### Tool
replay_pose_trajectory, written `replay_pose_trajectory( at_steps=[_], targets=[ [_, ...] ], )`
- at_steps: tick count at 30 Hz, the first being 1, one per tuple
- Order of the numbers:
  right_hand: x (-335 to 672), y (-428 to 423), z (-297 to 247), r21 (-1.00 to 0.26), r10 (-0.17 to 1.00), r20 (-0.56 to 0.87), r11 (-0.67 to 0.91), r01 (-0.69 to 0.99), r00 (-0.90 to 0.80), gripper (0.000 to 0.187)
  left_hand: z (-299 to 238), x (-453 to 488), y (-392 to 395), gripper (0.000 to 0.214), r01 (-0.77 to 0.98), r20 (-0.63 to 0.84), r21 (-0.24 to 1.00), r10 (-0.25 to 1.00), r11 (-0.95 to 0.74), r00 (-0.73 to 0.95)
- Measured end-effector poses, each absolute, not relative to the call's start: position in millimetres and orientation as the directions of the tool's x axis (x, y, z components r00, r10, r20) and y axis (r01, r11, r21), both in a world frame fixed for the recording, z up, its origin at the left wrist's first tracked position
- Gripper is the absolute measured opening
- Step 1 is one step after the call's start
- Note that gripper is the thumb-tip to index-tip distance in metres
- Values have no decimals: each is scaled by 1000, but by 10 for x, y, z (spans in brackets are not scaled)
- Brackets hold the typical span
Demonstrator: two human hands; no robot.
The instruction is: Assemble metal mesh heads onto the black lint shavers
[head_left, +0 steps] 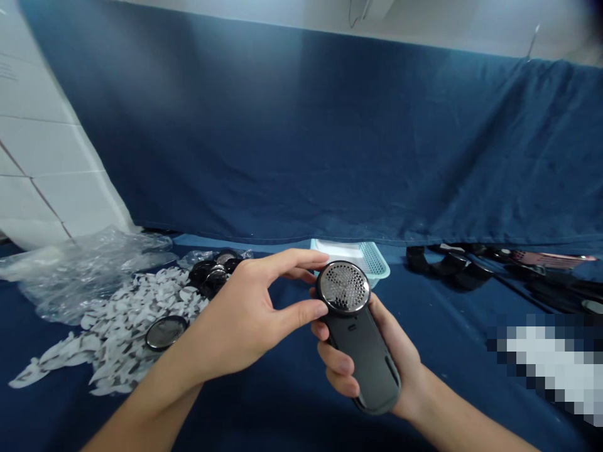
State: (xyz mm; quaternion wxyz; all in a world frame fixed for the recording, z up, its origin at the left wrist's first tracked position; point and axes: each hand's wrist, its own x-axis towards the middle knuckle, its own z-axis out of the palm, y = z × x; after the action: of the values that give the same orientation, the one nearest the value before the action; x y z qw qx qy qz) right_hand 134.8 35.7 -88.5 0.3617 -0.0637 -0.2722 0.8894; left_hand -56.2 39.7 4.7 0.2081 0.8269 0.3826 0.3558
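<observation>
A dark grey fabric shaver (362, 358) is tilted in front of me, its round perforated metal head (345, 287) uppermost. My right hand (406, 356) is wrapped around the shaver's body, with the fingers curled over its left side. Against the black rim of the head rest the thumb and fingertips of my left hand (249, 307), closed on it from the left. Below and left of that wrist, a loose round black-rimmed cover (166, 332) lies on a pile of small white and grey plastic pieces (127, 320).
Black round parts (211, 276) sit behind the pile, near crumpled clear plastic bags (70, 270). A light blue basket (384, 270) stands beyond my hands. Black parts (452, 267) and a pink perforated piece (551, 258) lie at the right. Blue cloth (292, 138) hangs behind.
</observation>
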Motion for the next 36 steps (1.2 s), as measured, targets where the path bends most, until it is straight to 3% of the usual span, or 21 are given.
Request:
replay_pose_trajectory(
  at_steps=[10,16,22,26,31,36],
  targets=[
    [1331,359,-893,-502,714,31,-594,-629,-699,63,54,-589,372,41,581,469,532,786,-616,403],
    [1346,347,-880,-621,784,-30,-500,-603,-620,66,21,-528,354,55,611,514,403,721,-682,465],
    [1330,309,-845,-697,830,-190,-490,-523,-524,67,-4,-486,324,44,632,491,312,690,-709,532],
    [1334,324,-841,-704,817,-246,-520,-484,-521,69,-50,-470,324,47,649,481,247,673,-719,562],
    [1376,336,-788,-772,881,-241,-428,-471,-406,69,-79,-448,336,59,673,490,229,681,-703,545],
    [1432,359,-739,-827,906,-217,-368,-424,-363,71,-88,-455,339,52,677,516,175,652,-715,556]
  ],
)
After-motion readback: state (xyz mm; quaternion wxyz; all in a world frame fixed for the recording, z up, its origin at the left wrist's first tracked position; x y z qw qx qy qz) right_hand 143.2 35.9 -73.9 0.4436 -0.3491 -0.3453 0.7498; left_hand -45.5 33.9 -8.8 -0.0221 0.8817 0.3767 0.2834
